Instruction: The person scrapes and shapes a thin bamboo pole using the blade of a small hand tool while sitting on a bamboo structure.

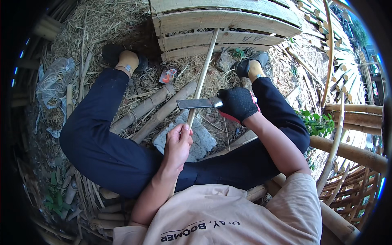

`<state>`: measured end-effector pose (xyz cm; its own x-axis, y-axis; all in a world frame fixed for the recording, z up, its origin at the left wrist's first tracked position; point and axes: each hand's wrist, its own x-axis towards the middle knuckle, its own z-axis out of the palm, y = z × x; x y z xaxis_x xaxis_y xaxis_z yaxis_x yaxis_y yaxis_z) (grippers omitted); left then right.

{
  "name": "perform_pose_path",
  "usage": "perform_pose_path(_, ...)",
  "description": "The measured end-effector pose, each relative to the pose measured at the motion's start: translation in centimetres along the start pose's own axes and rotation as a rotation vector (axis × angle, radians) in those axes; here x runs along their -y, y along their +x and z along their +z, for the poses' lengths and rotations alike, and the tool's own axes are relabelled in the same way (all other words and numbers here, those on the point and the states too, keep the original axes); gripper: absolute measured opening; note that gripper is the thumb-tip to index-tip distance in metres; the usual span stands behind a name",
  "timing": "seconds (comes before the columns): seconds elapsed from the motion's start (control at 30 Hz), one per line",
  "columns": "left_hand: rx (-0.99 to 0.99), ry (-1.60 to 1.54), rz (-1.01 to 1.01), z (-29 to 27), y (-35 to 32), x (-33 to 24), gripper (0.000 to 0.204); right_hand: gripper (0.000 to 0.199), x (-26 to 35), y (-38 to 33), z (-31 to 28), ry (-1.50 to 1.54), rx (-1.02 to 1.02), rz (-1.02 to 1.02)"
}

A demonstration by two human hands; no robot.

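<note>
The bamboo strip point(206, 67) is in one long piece with the knife point(196, 103) across it; the work seems under way, though how much is done or left cannot be told. The strip slants over the stone point(204, 139), its tip overlapping the wooden crate point(228, 21) beyond the stone. Nearest the stone, the bare left hand point(178, 143) closes its fingers around the strip; above it, the gloved right hand point(237, 104) grips the knife. Straw point(106, 24) litters the ground around the stone, a plastic bag point(55, 83) lies well to its left, and stacked poles point(347, 79) stand far right in brighter light.
</note>
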<state>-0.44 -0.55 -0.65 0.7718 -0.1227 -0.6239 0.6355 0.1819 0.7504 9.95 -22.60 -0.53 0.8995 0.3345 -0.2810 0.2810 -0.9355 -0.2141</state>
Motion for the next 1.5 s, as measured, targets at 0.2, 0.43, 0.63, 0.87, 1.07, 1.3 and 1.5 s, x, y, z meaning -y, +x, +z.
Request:
perform_pose_path(0.2,-0.006,0.012,0.005,0.0,0.0,0.2,0.028,0.019,-0.5,0.7,0.2,-0.045,-0.020,0.064)
perform_pose_path(0.43,0.021,-0.057,-0.029,0.1,-0.5,-0.4,0.028,0.027,-7.2,1.1,-1.1,-0.059,-0.203,0.280)
perform_pose_path(0.63,0.045,-0.114,-0.101,0.1,-0.3,-0.6,0.026,0.029,-2.3,-0.6,-0.1,0.099,-0.088,0.102)
perform_pose_path(0.87,0.023,-0.122,-0.106,0.3,-0.4,0.0,0.030,0.023,0.4,-0.8,1.0,0.061,0.009,-0.023)
perform_pose_path(1.07,0.065,-0.122,-0.150,0.4,-0.4,-0.2,0.028,0.022,-0.5,-0.5,0.9,0.018,-0.035,0.007)
perform_pose_path(1.3,0.077,-0.157,-0.184,0.1,-0.6,-0.4,0.029,0.021,-3.0,1.2,1.1,0.106,-0.138,0.159)
perform_pose_path(1.5,0.086,-0.173,-0.177,0.4,-0.7,-0.9,0.028,0.031,-6.1,1.7,0.5,0.015,-0.187,0.285)
